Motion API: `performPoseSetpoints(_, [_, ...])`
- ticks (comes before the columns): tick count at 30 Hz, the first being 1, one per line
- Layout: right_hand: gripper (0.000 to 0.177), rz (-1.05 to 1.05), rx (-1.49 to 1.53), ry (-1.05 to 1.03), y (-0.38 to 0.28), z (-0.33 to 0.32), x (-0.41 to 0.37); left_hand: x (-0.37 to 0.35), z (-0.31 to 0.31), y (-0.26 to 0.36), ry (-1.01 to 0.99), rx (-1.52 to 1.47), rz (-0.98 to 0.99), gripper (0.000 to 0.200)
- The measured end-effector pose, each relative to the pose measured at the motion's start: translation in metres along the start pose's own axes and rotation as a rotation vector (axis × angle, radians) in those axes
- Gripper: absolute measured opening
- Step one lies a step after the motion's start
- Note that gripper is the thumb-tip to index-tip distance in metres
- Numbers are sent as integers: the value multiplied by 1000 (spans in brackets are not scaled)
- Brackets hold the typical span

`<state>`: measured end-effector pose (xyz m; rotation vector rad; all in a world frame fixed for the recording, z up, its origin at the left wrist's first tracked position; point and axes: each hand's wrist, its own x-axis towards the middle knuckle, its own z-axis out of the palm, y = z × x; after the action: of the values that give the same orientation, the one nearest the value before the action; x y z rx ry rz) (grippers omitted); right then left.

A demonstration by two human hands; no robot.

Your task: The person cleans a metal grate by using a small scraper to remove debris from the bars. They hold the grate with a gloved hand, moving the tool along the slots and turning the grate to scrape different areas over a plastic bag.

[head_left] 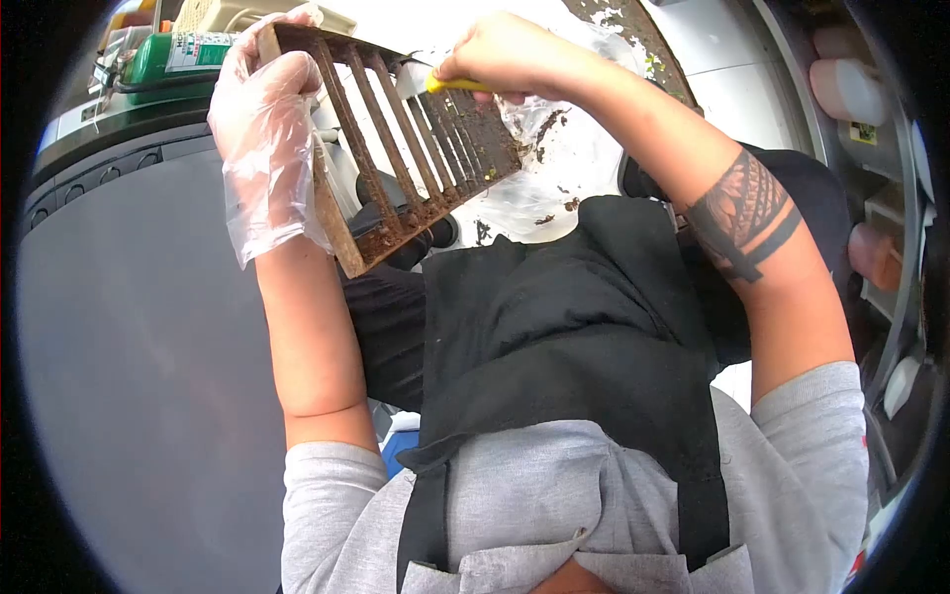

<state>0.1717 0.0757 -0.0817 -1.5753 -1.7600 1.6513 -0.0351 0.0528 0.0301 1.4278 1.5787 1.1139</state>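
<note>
My left hand (265, 114), in a clear plastic glove, grips the upper left end of a grimy slatted metal grate (426, 214). Brown residue coats its bars, and the grate is tilted up above the floor. My bare right hand (515, 57) is closed around the yellow handle of a scraper (450, 86). Its pale flat blade lies against the bars near the grate's upper edge. Part of the handle is hidden in my fingers.
White plastic sheeting (584, 188) with dark scraps lies beyond the grate. A green cylinder (163, 64) with a white label is at upper left, above a large grey surface (139, 346). Shelves with pale containers (846, 91) line the right side.
</note>
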Motion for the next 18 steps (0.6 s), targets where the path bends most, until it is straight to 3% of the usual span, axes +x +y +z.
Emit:
performPoseSetpoints(2, [29, -34, 13, -160, 10, -4, 25, 1, -3, 0, -22, 50, 2, 55])
performPoseSetpoints(4, [25, -39, -81, -124, -11, -15, 6, 1, -4, -1, -19, 48, -12, 55])
performPoseSetpoints(6, [26, -178, -173, 33, -15, -18, -1, 0, -4, 0, -18, 46, -28, 55])
performPoseSetpoints(9, [28, -204, -394, -84, -23, -13, -5, -4, -3, 5, 16, 50, -27, 55])
performPoseSetpoints(11, [27, -301, -405, -82, -10, -8, 10, -4, -5, 11, -3, 66, -200, 54])
performPoseSetpoints(13, [27, -393, -410, -66, 8, -2, 32, -4, -5, 6, 1, 30, -124, 54])
performPoseSetpoints(15, [25, -569, -478, 161, 25, 3, 58, -4, -5, 0, 4, -10, -47, 54])
performPoseSetpoints(16, [25, -569, -480, 162, 37, 1, 70, -3, -6, -3, -2, 4, -1, 53])
performPoseSetpoints(18, [28, -892, -740, 471, 46, -7, 76, -4, -3, 0, -9, 18, 48, 53])
